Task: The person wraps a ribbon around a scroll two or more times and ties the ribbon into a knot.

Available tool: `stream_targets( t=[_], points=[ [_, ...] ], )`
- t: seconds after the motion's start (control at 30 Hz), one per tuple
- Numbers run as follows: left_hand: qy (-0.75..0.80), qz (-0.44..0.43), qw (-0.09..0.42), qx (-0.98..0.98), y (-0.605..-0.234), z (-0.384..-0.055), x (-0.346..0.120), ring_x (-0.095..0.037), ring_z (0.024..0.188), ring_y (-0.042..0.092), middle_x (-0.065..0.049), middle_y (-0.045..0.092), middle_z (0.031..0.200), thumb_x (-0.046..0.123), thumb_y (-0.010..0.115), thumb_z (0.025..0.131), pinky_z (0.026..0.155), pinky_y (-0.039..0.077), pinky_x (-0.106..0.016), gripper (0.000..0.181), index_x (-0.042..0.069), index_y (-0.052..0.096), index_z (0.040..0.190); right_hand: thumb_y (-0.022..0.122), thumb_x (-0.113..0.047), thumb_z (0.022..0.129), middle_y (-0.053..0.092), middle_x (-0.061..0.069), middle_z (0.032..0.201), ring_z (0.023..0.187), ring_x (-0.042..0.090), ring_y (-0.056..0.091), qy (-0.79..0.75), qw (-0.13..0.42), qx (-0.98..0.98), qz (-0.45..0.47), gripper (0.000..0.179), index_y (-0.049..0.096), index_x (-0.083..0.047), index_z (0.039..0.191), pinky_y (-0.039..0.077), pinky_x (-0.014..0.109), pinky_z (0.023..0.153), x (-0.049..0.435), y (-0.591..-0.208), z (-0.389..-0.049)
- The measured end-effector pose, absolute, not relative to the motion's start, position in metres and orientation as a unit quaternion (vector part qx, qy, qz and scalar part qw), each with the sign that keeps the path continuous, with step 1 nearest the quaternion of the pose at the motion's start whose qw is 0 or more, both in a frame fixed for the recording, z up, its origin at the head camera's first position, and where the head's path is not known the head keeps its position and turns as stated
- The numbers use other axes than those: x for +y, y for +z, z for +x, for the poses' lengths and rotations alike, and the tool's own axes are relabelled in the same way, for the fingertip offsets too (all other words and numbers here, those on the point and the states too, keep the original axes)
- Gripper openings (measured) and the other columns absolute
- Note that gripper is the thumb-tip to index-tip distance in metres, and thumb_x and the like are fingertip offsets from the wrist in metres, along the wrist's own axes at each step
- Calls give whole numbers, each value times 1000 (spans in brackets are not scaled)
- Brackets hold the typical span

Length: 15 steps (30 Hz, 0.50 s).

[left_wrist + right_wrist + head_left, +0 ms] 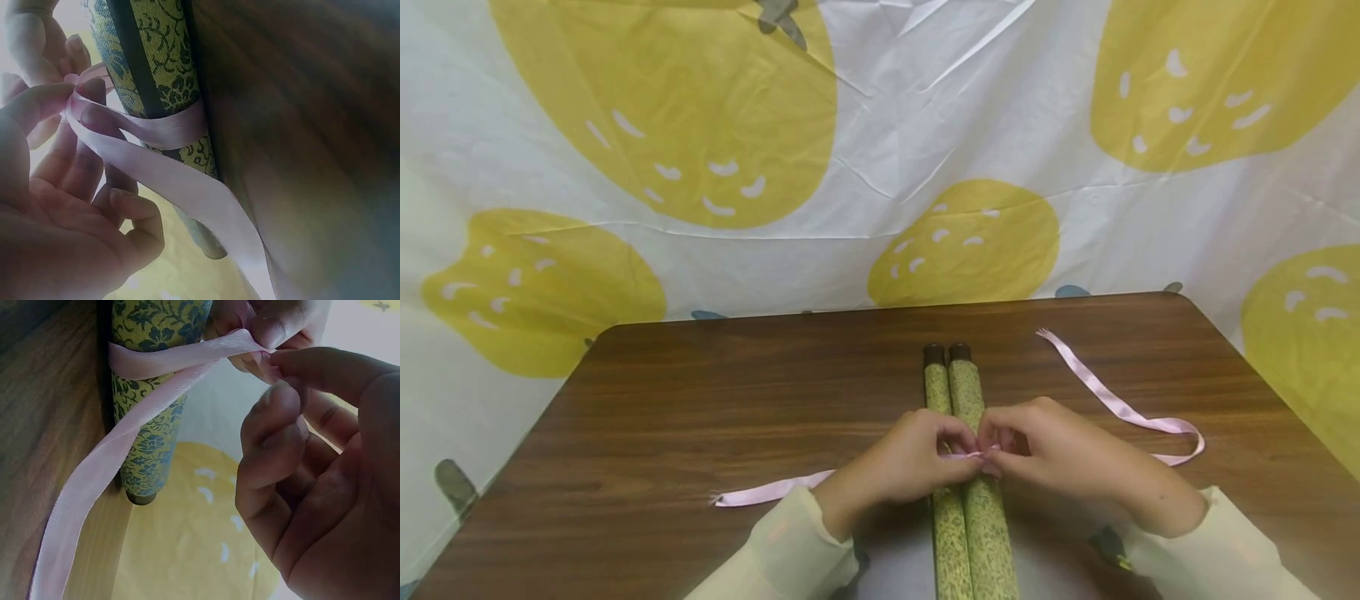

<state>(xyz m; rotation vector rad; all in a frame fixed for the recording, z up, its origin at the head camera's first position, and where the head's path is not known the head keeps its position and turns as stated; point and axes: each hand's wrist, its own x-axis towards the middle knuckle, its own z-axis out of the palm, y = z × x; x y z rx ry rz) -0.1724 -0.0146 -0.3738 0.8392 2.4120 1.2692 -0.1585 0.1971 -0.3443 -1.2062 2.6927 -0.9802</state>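
Observation:
Two rolled scrolls (988, 533) covered in yellow-green floral brocade, with dark knobs at the far ends, lie side by side on the table. A pink satin ribbon (181, 128) wraps around them, and its crossing sits above the rolls. My left hand (917, 454) pinches the ribbon at that crossing between thumb and fingers. From the other side my right hand (1048, 446) pinches it too, fingertips right against the left ones. In the right wrist view the ribbon (156, 359) loops round the brocade, and a loose length runs down past it.
One ribbon tail (771, 492) lies on the table to the left; the other tail (1105, 396) curves away at the right. The brown wood-grain table (737, 383) ends at a white curtain (745, 275) printed with yellow lemons.

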Motion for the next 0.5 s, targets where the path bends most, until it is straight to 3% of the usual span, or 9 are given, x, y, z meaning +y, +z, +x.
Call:
stream_targets(
  t=[0.33, 0.5],
  points=[
    [452, 284, 154, 831, -374, -172, -15, -5, 70, 60, 6, 71, 79, 17, 76, 87, 66, 51, -19, 5, 13, 75, 87, 67, -5, 89, 54, -15, 65, 56, 0, 49, -335, 27, 876, -345, 19, 58, -22, 85, 45, 21, 50, 203, -341, -159],
    [448, 287, 152, 833, -374, -172, -14, -2, 71, 59, 6, 72, 80, 19, 77, 87, 68, 50, -19, 6, 14, 75, 86, 71, -16, 90, 52, -16, 65, 57, -2, 47, -331, 48, 869, -365, 10, 63, -22, 87, 45, 20, 51, 200, -345, -160]
  ],
)
